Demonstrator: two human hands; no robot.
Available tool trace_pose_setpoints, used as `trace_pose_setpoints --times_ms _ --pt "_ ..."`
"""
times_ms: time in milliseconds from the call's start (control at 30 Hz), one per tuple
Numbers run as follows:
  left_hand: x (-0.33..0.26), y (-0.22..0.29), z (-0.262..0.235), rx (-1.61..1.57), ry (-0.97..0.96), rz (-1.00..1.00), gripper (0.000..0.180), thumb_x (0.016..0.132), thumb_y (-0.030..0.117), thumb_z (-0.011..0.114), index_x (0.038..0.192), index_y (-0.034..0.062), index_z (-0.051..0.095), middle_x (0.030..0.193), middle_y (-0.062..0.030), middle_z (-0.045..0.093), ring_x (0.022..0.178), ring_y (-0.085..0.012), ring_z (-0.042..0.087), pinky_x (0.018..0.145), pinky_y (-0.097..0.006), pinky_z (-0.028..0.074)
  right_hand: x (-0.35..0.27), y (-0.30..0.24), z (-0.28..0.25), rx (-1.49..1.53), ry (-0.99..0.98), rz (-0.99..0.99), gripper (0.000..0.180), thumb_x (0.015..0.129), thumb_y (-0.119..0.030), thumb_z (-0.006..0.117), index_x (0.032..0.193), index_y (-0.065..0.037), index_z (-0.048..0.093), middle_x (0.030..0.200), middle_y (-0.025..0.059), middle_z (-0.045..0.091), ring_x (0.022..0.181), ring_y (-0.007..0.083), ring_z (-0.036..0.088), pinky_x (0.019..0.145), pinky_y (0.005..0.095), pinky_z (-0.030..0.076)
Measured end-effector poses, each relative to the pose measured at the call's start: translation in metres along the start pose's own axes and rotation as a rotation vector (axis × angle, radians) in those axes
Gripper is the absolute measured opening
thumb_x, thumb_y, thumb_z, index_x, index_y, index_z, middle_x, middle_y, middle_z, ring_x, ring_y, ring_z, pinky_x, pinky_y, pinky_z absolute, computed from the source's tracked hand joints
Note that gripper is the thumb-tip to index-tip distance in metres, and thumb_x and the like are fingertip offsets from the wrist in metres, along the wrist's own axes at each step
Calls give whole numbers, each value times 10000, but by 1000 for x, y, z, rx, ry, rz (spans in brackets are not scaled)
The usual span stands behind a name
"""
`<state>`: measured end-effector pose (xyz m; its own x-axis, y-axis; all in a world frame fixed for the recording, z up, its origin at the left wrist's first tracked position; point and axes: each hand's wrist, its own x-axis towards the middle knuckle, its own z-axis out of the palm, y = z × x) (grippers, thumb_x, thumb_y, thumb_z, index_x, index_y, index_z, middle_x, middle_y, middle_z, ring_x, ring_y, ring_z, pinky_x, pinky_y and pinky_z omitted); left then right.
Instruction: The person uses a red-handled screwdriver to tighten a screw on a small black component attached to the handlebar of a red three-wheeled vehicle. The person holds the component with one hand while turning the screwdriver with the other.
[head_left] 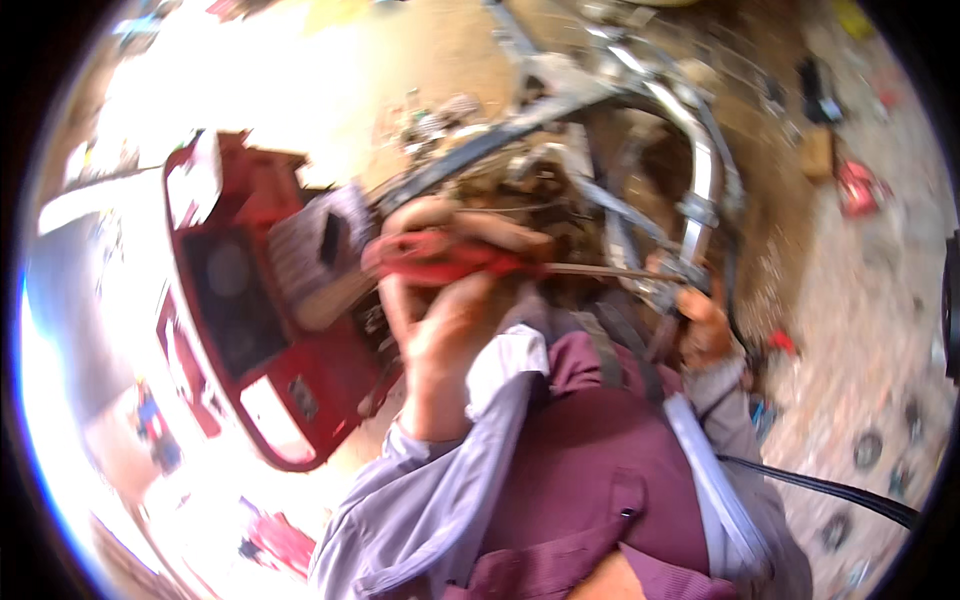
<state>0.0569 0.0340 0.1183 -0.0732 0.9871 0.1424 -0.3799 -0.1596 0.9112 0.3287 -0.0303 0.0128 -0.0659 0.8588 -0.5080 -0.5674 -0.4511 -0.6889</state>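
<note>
My left hand (450,290) is wrapped around the red handle of a screwdriver (430,257). Its long thin shaft reaches right, and the tip meets a metal fitting (672,285) at the lower end of a shiny bent tube (697,150). My right hand (703,328) is closed at that fitting, its fingertips on the metal; motion blur hides exactly what they grip. The tube belongs to a metal frame with a dark slanting bar (480,145), standing just beyond my hands.
A red box-like piece of equipment (325,400) with a dark panel stands at my left, a patterned cloth (310,245) on it. Small parts (440,120) lie farther off. On the right floor are a red object (860,188), a wooden block (817,155) and a black cable (820,485).
</note>
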Motion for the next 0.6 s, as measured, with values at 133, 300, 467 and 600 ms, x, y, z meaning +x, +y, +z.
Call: trace_pose_setpoints --times_ms 133,300,467,600 --pt "-6 -1 -4 -88 11 -128 481 705 -5 786 1073 -20 477 954 -239 650 912 -362 667 743 -465 585 3 -14 10 -58 -148 -34 626 723 -303 686 1199 55 492 1017 130 617 871 199 612 765 306 509" --pt "2 -7 15 -10 300 -103 387 624 -57 797 812 36 472 670 -71 601 611 -149 647 535 -266 522 5 -8 14 -99 -84 -12 626 697 -327 698 1173 32 506 959 93 603 824 165 592 735 270 490" --pt "3 -21 23 38 305 37 388 714 37 788 994 2 522 739 -39 598 615 -96 596 552 -240 489 -1 -10 29 -9 -7 37 600 704 -301 685 1179 25 515 995 90 604 860 173 606 723 274 526" --pt "7 -20 24 -298 246 -11 453 730 74 799 1089 -4 534 818 -58 629 683 -105 593 611 -246 484 4 -13 13 -1 -149 29 644 771 -300 685 1256 44 440 1138 131 533 1023 200 551 805 287 542"
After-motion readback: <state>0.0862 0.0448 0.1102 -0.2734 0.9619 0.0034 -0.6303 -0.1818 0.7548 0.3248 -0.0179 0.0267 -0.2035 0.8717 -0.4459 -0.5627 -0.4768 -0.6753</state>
